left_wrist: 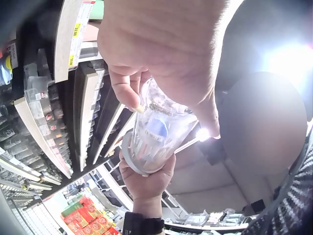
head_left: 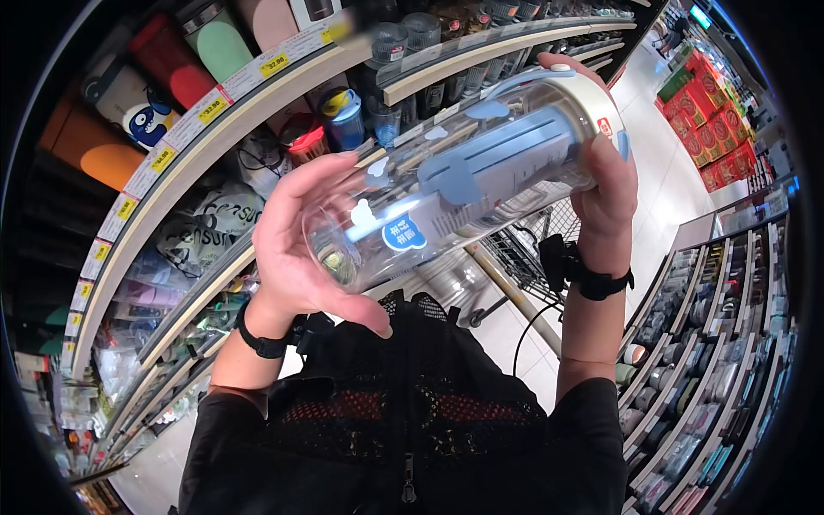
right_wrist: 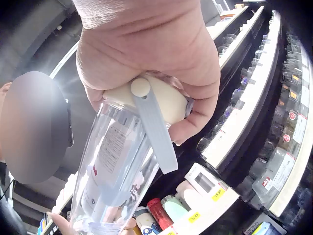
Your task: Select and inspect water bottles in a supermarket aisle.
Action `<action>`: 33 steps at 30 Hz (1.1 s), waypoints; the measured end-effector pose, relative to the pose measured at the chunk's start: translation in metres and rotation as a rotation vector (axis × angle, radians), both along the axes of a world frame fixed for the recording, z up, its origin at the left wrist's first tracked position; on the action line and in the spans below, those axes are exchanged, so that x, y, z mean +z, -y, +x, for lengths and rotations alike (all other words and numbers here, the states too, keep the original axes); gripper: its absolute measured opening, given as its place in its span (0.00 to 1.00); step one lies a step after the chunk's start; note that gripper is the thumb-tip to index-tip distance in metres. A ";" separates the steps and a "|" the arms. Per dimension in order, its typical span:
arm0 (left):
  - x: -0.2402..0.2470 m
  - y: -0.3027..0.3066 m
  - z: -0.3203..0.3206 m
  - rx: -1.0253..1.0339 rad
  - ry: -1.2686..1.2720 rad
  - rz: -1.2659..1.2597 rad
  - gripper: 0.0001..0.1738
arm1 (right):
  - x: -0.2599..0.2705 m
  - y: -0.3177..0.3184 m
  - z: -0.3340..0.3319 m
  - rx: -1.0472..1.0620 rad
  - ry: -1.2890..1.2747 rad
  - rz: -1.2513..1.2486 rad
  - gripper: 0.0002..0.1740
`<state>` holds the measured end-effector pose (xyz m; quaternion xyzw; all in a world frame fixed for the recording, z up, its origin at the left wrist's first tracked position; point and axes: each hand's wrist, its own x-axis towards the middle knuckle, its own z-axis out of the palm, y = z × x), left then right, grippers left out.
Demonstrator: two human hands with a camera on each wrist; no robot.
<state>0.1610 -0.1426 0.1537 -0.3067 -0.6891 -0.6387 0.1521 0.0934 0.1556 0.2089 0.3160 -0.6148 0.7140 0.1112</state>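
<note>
Head view gives me a clear bottle (head_left: 463,178) held aslant between both hands, in front of a black top (head_left: 412,369). I see the left hand (head_left: 296,236) gripping the base end, fingers over one side and thumb stretched along the other. At the far end I have the right hand (head_left: 608,184) closed round the cream lid (right_wrist: 168,104); from the right wrist, a pale blue strap (right_wrist: 157,134) hangs from the lid across the bottle's side. A blue sticker (head_left: 403,233) sits nearer the base. Below the bottle I make out a cart (head_left: 524,262). To the left runs a shelf (head_left: 249,94) with yellow price tags (head_left: 275,63); well apart, on the right, red boxes (head_left: 708,124) are stacked on pale tiles (head_left: 657,184).
</note>
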 end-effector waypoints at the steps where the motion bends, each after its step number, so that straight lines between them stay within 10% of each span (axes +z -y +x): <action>1: -0.001 0.001 0.000 0.003 -0.067 -0.014 0.76 | -0.001 0.000 0.000 0.003 0.005 -0.009 0.43; 29: -0.005 -0.009 -0.009 0.126 -0.547 -0.327 0.69 | 0.001 -0.011 0.015 -0.142 -0.076 0.128 0.57; 33: 0.007 -0.013 0.004 -0.156 0.151 0.074 0.74 | -0.001 -0.003 0.028 -0.217 -0.131 0.115 0.59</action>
